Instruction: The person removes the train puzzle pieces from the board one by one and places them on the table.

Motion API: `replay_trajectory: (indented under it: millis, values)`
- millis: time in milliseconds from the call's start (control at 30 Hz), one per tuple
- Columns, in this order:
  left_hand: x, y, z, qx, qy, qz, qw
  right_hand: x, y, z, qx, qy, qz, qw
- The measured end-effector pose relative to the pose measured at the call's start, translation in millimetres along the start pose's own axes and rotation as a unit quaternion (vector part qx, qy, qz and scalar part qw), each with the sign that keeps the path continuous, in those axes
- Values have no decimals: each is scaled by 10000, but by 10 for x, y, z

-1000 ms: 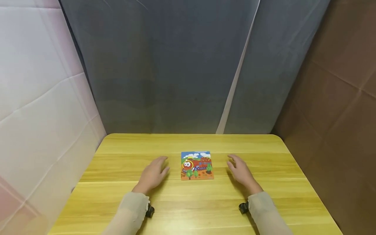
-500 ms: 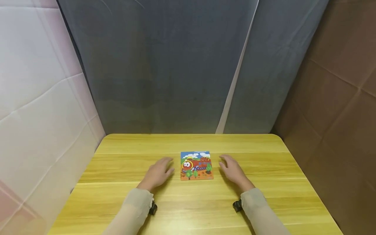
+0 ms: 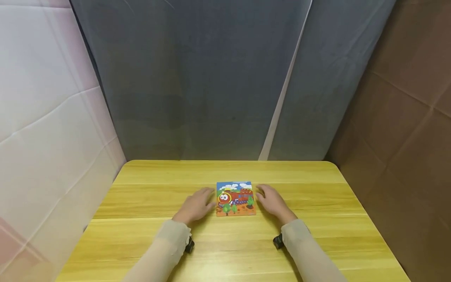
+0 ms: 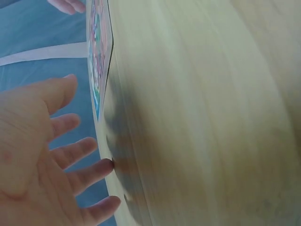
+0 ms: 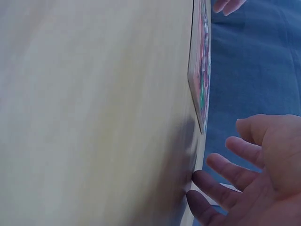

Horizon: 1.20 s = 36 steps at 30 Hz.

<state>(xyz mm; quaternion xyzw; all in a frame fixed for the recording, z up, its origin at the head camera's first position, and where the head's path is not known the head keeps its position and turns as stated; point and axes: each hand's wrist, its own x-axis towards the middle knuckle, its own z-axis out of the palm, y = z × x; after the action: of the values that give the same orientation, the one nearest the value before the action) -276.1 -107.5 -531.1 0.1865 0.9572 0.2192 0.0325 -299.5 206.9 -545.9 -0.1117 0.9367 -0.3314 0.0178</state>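
A thin square picture board (image 3: 235, 199), printed with a red cartoon train, trees and clouds, lies flat on the wooden table (image 3: 225, 250). Just off its left edge is my left hand (image 3: 195, 204), fingers spread and loosely bent. My right hand (image 3: 273, 201) is held much the same way by the right edge. Both wrist views show the board edge-on, and a small gap parts it from the left hand (image 4: 42, 155) and the right hand (image 5: 263, 174). Neither hand holds anything.
A dark grey curtain (image 3: 211, 78) hangs behind the table, with a pale strip (image 3: 282, 98) running down it. White cloth (image 3: 53, 117) stands on the left, brown cloth (image 3: 394, 129) on the right. Each wrist wears a small black device.
Both hands have moved inward toward the picture board, the left to the right and the right to the left. The board has stayed in place.
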Motion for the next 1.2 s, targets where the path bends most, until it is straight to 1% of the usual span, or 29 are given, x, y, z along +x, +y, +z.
replay_trajectory:
  millis: [267, 433, 567, 667, 867, 1000, 1200]
  values:
    - [33, 49, 10, 44, -76, -159, 9998, 59, -28, 7, -42, -62, -19, 10000]
    - [53, 91, 16, 105, -16, -46, 9999, 133, -19, 16, -214, -95, -58, 9997]
    - [87, 117, 53, 210, 52, 132, 9997, 182, -31, 24, -312, -118, -126, 9994]
    - [113, 131, 81, 242, 69, 209, 9995, 211, -60, 24, -432, -168, -165, 9988]
    - [132, 172, 113, 252, -18, 203, 9995, 277, -110, 31, -774, -265, -225, 9964]
    - [139, 205, 135, 312, -93, 156, 9993, 320, -132, 47, -877, -285, -257, 9954]
    - [128, 230, 187, 769, -253, 40, 9967, 362, -159, 69, -1026, -322, -347, 9936]
